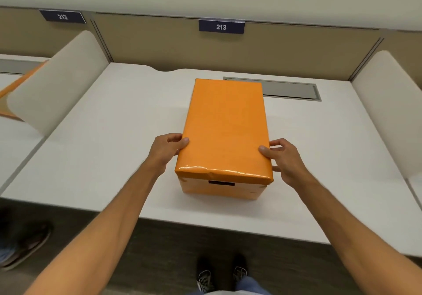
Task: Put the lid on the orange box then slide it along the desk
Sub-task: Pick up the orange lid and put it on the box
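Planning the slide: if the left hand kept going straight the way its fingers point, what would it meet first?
The left hand points inward at the lid of the orange box, whose left edge its thumb already seems to touch.

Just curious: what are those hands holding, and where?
The orange lid on its box: left hand and right hand grip its long side edges near the front.

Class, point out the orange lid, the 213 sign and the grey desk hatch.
orange lid [225,130]: head view, middle of its top.
213 sign [221,27]: head view, on the digits.
grey desk hatch [290,90]: head view, bare flap.
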The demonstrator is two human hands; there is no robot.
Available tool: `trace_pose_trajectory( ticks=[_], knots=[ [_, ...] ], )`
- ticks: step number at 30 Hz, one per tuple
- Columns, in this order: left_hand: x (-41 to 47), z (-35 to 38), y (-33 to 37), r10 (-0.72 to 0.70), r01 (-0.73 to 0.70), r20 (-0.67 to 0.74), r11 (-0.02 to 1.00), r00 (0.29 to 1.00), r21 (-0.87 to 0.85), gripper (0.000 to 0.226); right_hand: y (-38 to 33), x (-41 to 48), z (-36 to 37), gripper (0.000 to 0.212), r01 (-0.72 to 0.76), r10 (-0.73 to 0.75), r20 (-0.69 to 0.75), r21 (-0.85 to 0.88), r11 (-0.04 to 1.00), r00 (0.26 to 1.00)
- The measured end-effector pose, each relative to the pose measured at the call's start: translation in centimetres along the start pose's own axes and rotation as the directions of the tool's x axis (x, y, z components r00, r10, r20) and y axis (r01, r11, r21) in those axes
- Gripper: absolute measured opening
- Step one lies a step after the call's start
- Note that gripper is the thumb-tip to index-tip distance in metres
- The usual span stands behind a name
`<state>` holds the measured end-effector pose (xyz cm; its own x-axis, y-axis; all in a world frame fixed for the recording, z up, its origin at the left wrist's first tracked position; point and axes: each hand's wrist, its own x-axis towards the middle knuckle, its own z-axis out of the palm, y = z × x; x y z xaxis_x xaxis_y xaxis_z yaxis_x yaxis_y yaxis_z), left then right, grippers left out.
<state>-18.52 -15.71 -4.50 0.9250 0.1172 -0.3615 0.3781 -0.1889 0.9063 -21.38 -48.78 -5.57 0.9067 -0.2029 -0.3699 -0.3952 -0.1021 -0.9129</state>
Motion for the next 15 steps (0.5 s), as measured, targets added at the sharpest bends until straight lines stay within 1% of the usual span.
trace_pose_trajectory(
  ticks=[8,15],
  knots=[
    [0.7,0.3,-1.3,0.004,-0.004,-0.015,1.0,1.0,0.004,0.052,0.7,0.4,0.1,0.048,-0.002,0.001,-0.016,-0.042,0.999,1.0],
    [1.0,0.7,-1.9,-0.012,0.011,-0.031,1.0,0.999,-0.02,0.049,1.7,0.7,-0.1,0.046,0.0,0.0,-0.003,-0.014,1.0,1.0]
  ],
)
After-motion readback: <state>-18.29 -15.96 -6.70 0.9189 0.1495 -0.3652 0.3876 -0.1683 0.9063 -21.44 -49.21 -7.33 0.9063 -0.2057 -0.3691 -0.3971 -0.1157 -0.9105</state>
